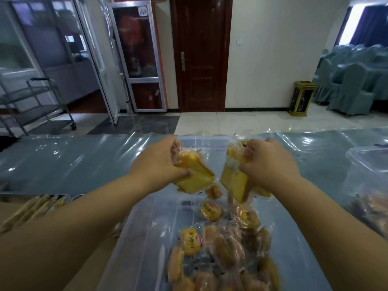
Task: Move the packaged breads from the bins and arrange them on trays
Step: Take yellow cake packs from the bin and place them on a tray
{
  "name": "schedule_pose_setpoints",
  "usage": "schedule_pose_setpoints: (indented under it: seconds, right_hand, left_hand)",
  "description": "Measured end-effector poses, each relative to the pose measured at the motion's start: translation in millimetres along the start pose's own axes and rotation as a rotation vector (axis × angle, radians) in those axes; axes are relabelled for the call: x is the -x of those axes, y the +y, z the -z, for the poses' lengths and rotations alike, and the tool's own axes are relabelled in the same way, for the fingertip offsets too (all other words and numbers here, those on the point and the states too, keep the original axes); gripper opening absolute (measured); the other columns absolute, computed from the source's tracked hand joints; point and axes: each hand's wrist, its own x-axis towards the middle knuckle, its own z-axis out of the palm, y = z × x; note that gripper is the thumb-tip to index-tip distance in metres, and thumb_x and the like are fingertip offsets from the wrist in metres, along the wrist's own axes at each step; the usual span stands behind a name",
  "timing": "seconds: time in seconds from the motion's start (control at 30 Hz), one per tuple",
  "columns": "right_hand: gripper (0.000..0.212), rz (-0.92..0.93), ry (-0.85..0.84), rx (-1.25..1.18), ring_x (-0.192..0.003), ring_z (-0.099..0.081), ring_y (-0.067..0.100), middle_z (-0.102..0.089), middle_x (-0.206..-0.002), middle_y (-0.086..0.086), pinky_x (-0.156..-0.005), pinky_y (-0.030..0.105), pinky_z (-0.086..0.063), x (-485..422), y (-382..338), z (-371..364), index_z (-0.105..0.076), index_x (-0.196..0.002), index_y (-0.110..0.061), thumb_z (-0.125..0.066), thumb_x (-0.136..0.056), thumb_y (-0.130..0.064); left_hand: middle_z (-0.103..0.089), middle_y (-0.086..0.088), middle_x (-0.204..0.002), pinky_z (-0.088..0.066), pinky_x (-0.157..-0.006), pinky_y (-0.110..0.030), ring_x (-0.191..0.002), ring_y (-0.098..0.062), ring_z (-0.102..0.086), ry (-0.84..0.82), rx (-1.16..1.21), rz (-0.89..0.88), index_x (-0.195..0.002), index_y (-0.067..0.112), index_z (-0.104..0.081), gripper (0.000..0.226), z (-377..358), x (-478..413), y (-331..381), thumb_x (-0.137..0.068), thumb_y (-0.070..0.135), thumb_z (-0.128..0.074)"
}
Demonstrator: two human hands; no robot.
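Head view shows both hands loaded above the clear bin [147, 227], which sits on the film-covered table [73, 160]. The left hand [156, 162] curls its fingers and thumb around the left slice [195, 175]. The right hand [266, 162] grips the right slice [233, 181] at its upper end. Both wrapped slices hang over the bin and touch nothing below.

Hazards:
- Slip. The wrap looks slick and each slice is held by one end only, so a loose grip would probably drop it back into the bin.
- Crushing. The bread looks soft, and a hard squeeze is likely to dent it.
- Collision. The tray [31, 193] lies to the left, partly hidden by the left forearm. A blind placement could disturb the row already standing on it.

Count:
- Hands: two.
- Held slices: two, one per hand.
- Round buns [211, 211] with readable labels: four. The heap below them cannot be counted.
- Bins: two, including the second bin [367, 160] at right.
- Trays: one certain.
- Packs on the tray: blurred, so the number is uncertain.
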Motion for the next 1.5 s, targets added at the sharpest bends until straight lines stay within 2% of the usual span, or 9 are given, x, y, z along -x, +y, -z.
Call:
schedule_pose_setpoints:
  seconds: [0.1,0.2,0.4,0.63,0.8,0.9,1.17,1.3,1.5]
  right_hand:
    - [0.019,0.073,0.174,-0.099,-0.067,-0.046,0.018,-0.043,-0.088,0.0,-0.053,0.026,-0.031,19,-27,24,-0.058,-0.09,-0.022,-0.067,-0.074,-0.026]
    - [0.022,0.132,0.312,-0.237,-0.066,-0.039,0.005,-0.044,-0.088,-0.001,-0.053,0.018,-0.029,48,-63,42,-0.059,-0.089,-0.024,-0.072,-0.071,-0.027]
    - [0.03,0.183,0.35,-0.387,-0.072,-0.041,-0.007,-0.043,-0.084,-0.014,-0.058,0.011,-0.027,127,-156,42,-0.052,-0.086,-0.033,-0.077,-0.069,-0.034]
    - [0.031,0.186,0.15,-0.509,-0.079,-0.052,0.0,-0.055,-0.092,-0.008,-0.06,0.018,-0.039,213,-257,-19,-0.06,-0.095,-0.034,-0.075,-0.068,-0.038]
    - [0.033,0.148,-0.03,-0.565,-0.081,-0.059,0.007,-0.063,-0.092,-0.005,-0.069,0.027,-0.049,252,-310,-78,-0.066,-0.098,-0.028,-0.078,-0.068,-0.033]
    - [0.022,0.137,-0.119,-0.573,-0.078,-0.058,0.006,-0.063,-0.085,-0.007,-0.062,0.023,-0.044,263,-335,-115,-0.064,-0.082,-0.026,-0.079,-0.067,-0.03]
    - [0.023,0.023,-0.327,-0.56,-0.077,-0.06,0.014,-0.063,-0.089,-0.004,-0.067,0.04,-0.055,247,-393,-210,-0.061,-0.084,-0.025,-0.076,-0.069,-0.033]
    - [0.019,-0.067,-0.387,-0.638,-0.064,-0.063,0.016,-0.066,-0.074,-0.004,-0.06,0.041,-0.056,218,-428,-248,-0.061,-0.074,-0.022,-0.078,-0.068,-0.027]
    - [0.019,-0.138,-0.517,-0.708,-0.064,-0.067,0.013,-0.068,-0.082,-0.003,-0.061,0.04,-0.058,177,-479,-295,-0.063,-0.078,-0.018,-0.079,-0.069,-0.022]
  left_hand:
    - [-0.052,0.018,-0.085,-0.041,-0.055,-0.018,-0.075,0.003,-0.051,0.193,0.097,-0.027,-0.083,0.038,-0.045,0.05,47,32,-4,-0.054,0.047,-0.084]
    - [-0.052,0.02,-0.085,-0.039,-0.056,-0.021,-0.074,0.005,-0.049,0.332,0.163,-0.029,-0.084,0.037,-0.046,0.05,89,71,-16,-0.052,0.05,-0.082]
    - [-0.054,0.014,-0.087,-0.04,-0.058,-0.019,-0.078,-0.002,-0.052,0.415,0.262,0.01,-0.087,0.036,-0.047,0.054,159,171,-70,-0.046,0.06,-0.073]
    - [-0.054,0.016,-0.089,-0.043,-0.057,-0.018,-0.08,0.0,-0.053,0.395,0.283,0.206,-0.086,0.037,-0.048,0.055,209,295,-174,-0.042,0.058,-0.073]
    - [-0.055,0.013,-0.09,-0.042,-0.054,-0.016,-0.081,-0.003,-0.055,0.364,0.379,0.386,-0.087,0.036,-0.048,0.05,218,352,-241,-0.054,0.036,-0.085]
    - [-0.059,0.006,-0.091,-0.048,-0.058,-0.025,-0.083,-0.011,-0.058,0.355,0.385,0.474,-0.089,0.032,-0.049,0.05,216,370,-277,-0.056,0.033,-0.087]
    - [-0.056,0.012,-0.083,-0.037,-0.052,-0.012,-0.072,0.001,-0.053,0.342,0.372,0.582,-0.082,0.033,-0.046,0.045,214,364,-375,-0.061,0.028,-0.086]
    - [-0.056,0.012,-0.085,-0.041,-0.056,-0.021,-0.076,-0.002,-0.054,0.344,0.304,0.649,-0.085,0.035,-0.044,0.051,223,338,-433,-0.055,0.042,-0.085]
    - [-0.058,0.011,-0.083,-0.04,-0.055,-0.019,-0.074,-0.003,-0.058,0.397,0.277,0.698,-0.086,0.04,-0.047,0.05,231,302,-502,-0.053,0.054,-0.082]
